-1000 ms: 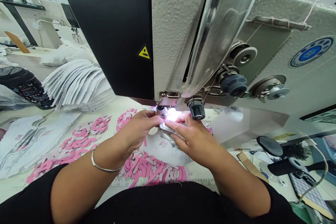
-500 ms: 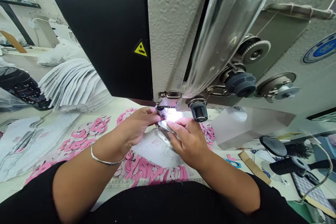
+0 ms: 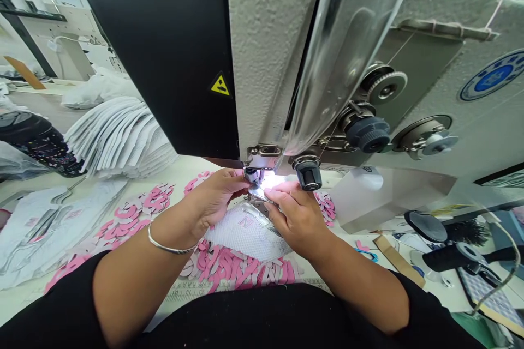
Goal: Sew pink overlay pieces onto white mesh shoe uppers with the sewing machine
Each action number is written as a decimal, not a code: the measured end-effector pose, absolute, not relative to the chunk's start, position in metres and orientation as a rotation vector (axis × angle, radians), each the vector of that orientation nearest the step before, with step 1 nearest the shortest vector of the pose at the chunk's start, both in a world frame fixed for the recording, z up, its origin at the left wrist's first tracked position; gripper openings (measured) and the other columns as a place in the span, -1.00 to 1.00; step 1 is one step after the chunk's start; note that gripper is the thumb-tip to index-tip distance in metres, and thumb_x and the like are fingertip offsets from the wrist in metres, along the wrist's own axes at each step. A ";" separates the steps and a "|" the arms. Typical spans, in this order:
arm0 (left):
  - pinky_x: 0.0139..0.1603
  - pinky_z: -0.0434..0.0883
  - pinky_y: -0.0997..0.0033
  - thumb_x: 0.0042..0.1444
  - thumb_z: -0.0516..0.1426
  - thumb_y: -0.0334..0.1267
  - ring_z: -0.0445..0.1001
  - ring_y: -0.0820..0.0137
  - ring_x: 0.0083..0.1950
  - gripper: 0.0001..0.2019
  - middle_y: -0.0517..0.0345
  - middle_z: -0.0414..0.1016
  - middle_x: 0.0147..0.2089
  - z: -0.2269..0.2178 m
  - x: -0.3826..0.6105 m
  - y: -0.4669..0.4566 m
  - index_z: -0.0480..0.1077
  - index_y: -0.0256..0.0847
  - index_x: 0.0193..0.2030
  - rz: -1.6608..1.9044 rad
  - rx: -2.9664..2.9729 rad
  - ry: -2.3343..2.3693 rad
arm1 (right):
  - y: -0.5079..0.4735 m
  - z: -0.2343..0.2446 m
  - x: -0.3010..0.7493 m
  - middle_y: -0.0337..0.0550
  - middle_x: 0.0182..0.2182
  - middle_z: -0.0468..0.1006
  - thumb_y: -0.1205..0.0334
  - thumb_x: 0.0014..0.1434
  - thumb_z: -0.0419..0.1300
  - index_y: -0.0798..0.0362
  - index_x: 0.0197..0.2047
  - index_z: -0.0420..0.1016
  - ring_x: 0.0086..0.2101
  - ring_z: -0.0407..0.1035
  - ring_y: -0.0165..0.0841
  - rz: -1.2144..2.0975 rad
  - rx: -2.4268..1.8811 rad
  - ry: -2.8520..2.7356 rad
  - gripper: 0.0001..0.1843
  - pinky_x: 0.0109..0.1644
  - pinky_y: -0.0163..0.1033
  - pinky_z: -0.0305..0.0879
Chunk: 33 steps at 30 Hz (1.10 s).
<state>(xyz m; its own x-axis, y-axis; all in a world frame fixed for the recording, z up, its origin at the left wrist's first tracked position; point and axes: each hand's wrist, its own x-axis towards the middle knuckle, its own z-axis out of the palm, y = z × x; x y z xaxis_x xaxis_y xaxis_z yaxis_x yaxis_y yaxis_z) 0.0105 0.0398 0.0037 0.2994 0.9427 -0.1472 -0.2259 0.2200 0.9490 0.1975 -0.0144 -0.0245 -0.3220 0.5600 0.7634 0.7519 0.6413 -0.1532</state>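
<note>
The worktable (image 3: 177, 174) carries the station. The sewing machine (image 3: 260, 49) stands over it, its head overhanging the work. A fanned stack of white sheets (image 3: 123, 139) sits left of the machine, toward the far edge of the worktable.

The workpiece, a white mesh piece (image 3: 231, 234) marked with a pink-outlined N, lies below the machine head. Its far end is at the lit stitching area (image 3: 268, 180); its near end reaches the loose pink cut pieces (image 3: 223, 262), which spread toward the near edge of the worktable.

Right hand (image 3: 295, 212): forefinger extended along the far end of the mesh piece, thumb bent in a little apart from it. Contact with the piece is visible; whether it is pinched cannot be told. Left hand (image 3: 213, 199): thumb and forefinger nearly together, just beside the presser foot (image 3: 252, 176). What they hold, if anything, is hidden.

Step in hand, as judged: guiding the mesh piece's silver trim (image 3: 254, 211) at the presser foot. The next move calls for light, even control from both hands — material flat, trim aligned, fingertips clear of the stitching point.
</note>
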 end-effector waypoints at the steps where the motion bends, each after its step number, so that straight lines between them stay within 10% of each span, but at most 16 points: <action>1: -0.37 0.33 0.43 -0.20 0.38 -0.35 0.38 0.43 -0.45 -0.90 0.12 0.52 -0.51 0.003 0.011 0.040 0.54 -0.24 -0.56 0.992 1.003 0.903 | -0.015 -0.024 0.198 -0.08 -0.25 0.57 0.24 0.34 0.13 0.00 -0.02 0.55 -0.15 0.45 -0.24 -0.289 -1.023 -2.025 -0.78 0.06 -0.05 0.42; 16: -0.43 0.19 0.50 0.12 0.21 0.08 0.26 0.45 -0.39 -0.66 0.22 0.35 -0.40 0.015 -0.065 0.016 0.48 -0.20 -0.27 0.298 1.809 1.084 | -0.008 -0.009 0.208 -0.03 -0.18 0.58 0.17 0.35 0.12 0.01 0.00 0.60 -0.08 0.44 -0.16 -0.103 -1.155 -2.134 -0.73 0.06 -0.03 0.38; 33: -0.47 0.25 0.53 -0.06 0.36 -0.09 0.33 0.52 -0.47 -0.69 0.24 0.38 -0.45 0.011 -0.011 0.013 0.43 -0.26 -0.34 0.819 1.243 1.048 | -0.011 -0.020 0.218 -0.04 0.15 0.50 0.16 0.37 0.08 -0.01 0.14 0.47 0.16 0.34 -0.18 -0.187 -1.033 -2.172 -0.68 0.25 0.05 0.22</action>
